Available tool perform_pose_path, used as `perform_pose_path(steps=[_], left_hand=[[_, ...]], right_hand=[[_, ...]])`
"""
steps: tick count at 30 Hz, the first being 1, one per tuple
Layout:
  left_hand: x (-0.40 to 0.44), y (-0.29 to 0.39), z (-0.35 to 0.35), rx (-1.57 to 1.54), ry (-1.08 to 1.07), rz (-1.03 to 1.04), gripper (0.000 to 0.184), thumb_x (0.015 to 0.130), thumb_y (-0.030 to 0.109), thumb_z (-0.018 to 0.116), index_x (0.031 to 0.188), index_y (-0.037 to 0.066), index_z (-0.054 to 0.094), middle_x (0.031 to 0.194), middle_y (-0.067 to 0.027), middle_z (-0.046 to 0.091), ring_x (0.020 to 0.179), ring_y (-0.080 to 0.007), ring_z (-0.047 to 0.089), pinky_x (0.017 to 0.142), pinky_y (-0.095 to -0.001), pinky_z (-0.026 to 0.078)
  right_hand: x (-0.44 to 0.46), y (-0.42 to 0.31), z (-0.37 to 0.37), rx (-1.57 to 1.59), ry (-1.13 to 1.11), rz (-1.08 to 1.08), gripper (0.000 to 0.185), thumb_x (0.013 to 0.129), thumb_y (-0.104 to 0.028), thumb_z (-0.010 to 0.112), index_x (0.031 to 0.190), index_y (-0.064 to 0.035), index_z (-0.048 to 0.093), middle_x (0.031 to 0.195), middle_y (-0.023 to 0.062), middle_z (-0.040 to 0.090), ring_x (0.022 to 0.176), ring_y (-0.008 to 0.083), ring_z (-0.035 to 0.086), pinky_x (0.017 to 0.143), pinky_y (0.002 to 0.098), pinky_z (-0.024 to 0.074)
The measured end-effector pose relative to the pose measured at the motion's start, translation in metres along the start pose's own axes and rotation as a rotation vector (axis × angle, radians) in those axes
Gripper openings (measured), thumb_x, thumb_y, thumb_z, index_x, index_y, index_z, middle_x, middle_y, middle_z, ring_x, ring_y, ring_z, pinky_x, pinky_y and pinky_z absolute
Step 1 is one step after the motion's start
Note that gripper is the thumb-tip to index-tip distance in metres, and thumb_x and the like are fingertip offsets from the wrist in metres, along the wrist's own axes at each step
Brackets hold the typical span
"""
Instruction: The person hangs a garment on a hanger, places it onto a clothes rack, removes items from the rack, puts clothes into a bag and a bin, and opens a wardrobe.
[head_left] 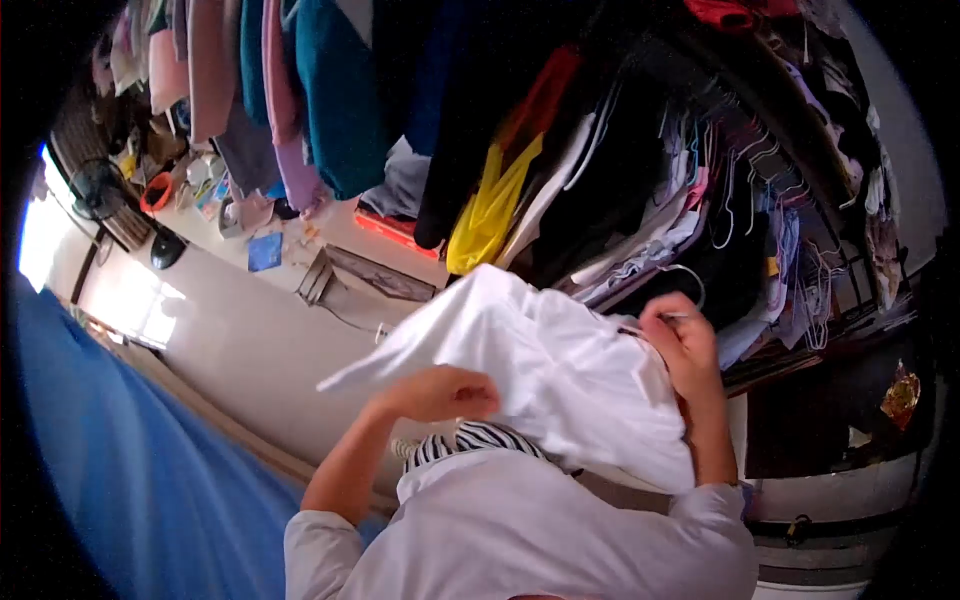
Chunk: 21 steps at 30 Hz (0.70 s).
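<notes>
A white garment (pixel 560 360), which looks like a shirt, is spread in front of my body with one pointed end stretching to the left. My right hand (pixel 685 345) is closed at its upper right edge, thumb and fingers pinched together. A thin pale line shows at those fingers, and a curved hanger hook (pixel 692 278) appears just above; whether it belongs to this garment I cannot tell. My left hand (pixel 440 393) is at the garment's lower left edge, fingers curled inward. What they hold, if anything, is hidden.
Clothes on hangers (pixel 650 230) crowd a rack ahead and to the right, with a yellow cloth (pixel 490 215) among them. More garments (pixel 340 100) hang at upper left above a cluttered white surface (pixel 215 235). A small fan (pixel 100 190) and blue fabric (pixel 130 450) are at left.
</notes>
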<state>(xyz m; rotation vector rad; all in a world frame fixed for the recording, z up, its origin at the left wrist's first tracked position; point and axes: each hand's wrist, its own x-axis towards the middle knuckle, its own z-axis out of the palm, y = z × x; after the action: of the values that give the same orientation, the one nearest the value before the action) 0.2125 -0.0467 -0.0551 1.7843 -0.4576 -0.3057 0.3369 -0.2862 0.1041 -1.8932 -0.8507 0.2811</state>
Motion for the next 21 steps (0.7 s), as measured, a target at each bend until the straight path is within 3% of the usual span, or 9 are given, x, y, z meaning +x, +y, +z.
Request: perform_pose_path(steps=[2,7,10,11,12,15,16,18,21], left_hand=[[0.025,0.027,-0.020,-0.029,0.087,0.005,0.020,0.087,0.021,0.051,0.098,0.005,0.056,0.087,-0.0017,0.057,0.081,-0.0098,0.053,0.072,-0.0249,0.043],[0.135,0.036,-0.038,-0.345,0.405,0.257,0.032,0.089,0.025,0.047,0.111,0.001,0.046,0.104,-0.0049,0.050,0.101,-0.0123,0.045,0.089,-0.0260,0.035],[0.198,0.021,-0.059,-0.316,0.651,0.262,0.041,0.090,0.033,0.042,0.116,0.002,0.043,0.104,-0.0039,0.050,0.100,-0.0127,0.045,0.088,-0.0256,0.035],[0.217,0.015,-0.059,-0.409,0.785,0.306,0.033,0.090,0.028,0.044,0.110,0.003,0.049,0.101,-0.0038,0.054,0.097,-0.0122,0.047,0.082,-0.0247,0.038],[0.228,0.012,-0.067,-0.132,0.805,0.310,0.038,0.092,0.030,0.040,0.117,0.003,0.047,0.110,-0.0050,0.051,0.104,-0.0130,0.044,0.088,-0.0248,0.034],[0.269,-0.013,-0.063,-0.490,0.711,0.178,0.055,0.092,0.041,0.033,0.132,0.004,0.029,0.125,-0.0065,0.041,0.117,-0.0148,0.035,0.098,-0.0253,0.024],[0.287,-0.025,-0.064,-0.864,0.633,0.049,0.062,0.090,0.047,0.032,0.132,0.003,0.026,0.126,-0.0065,0.041,0.116,-0.0153,0.036,0.099,-0.0263,0.024],[0.306,-0.037,-0.056,-1.157,0.586,-0.180,0.065,0.088,0.052,0.031,0.130,0.001,0.030,0.126,-0.0076,0.041,0.115,-0.0159,0.037,0.099,-0.0274,0.024],[0.340,-0.036,-0.039,-1.307,0.538,-0.253,0.065,0.088,0.052,0.030,0.130,0.001,0.030,0.126,-0.0078,0.041,0.115,-0.0162,0.037,0.099,-0.0277,0.024]], right_hand=[[-0.009,-0.010,-0.014,0.109,0.038,0.088,0.009,0.084,-0.007,0.053,0.090,-0.0023,0.051,0.078,-0.0005,0.052,0.073,0.0055,0.048,0.065,0.0182,0.0384],[0.004,-0.012,-0.033,0.313,0.066,0.059,0.017,0.083,-0.010,0.050,0.099,-0.0036,0.050,0.081,-0.0016,0.052,0.069,0.0043,0.045,0.064,0.0164,0.0351],[0.010,0.007,-0.056,0.458,0.116,0.147,0.020,0.083,-0.009,0.048,0.101,-0.0037,0.051,0.084,-0.0015,0.051,0.069,0.0040,0.044,0.063,0.0161,0.0345],[0.010,0.008,-0.066,0.425,0.059,0.137,0.020,0.084,-0.010,0.048,0.102,-0.0038,0.051,0.086,-0.0016,0.051,0.070,0.0035,0.043,0.063,0.0158,0.0340],[0.012,0.007,-0.072,0.494,0.017,0.165,0.020,0.085,-0.010,0.047,0.102,-0.0038,0.051,0.088,-0.0019,0.051,0.070,0.0031,0.042,0.063,0.0155,0.0337],[0.022,0.013,-0.086,0.514,-0.079,0.181,0.021,0.086,-0.012,0.046,0.104,-0.0034,0.051,0.086,-0.0021,0.050,0.069,0.0027,0.041,0.063,0.0159,0.0334],[0.025,0.017,-0.088,0.462,-0.085,0.114,0.023,0.086,-0.013,0.046,0.106,-0.0032,0.050,0.088,-0.0011,0.052,0.072,0.0034,0.044,0.065,0.0170,0.0351],[0.030,0.014,-0.104,0.464,-0.255,0.224,0.025,0.087,-0.012,0.044,0.110,-0.0030,0.049,0.093,0.0012,0.053,0.079,0.0056,0.047,0.072,0.0186,0.0368],[0.046,0.013,-0.108,0.496,-0.276,0.150,0.029,0.088,-0.011,0.043,0.117,-0.0034,0.044,0.099,0.0026,0.052,0.085,0.0064,0.047,0.075,0.0195,0.0368]])
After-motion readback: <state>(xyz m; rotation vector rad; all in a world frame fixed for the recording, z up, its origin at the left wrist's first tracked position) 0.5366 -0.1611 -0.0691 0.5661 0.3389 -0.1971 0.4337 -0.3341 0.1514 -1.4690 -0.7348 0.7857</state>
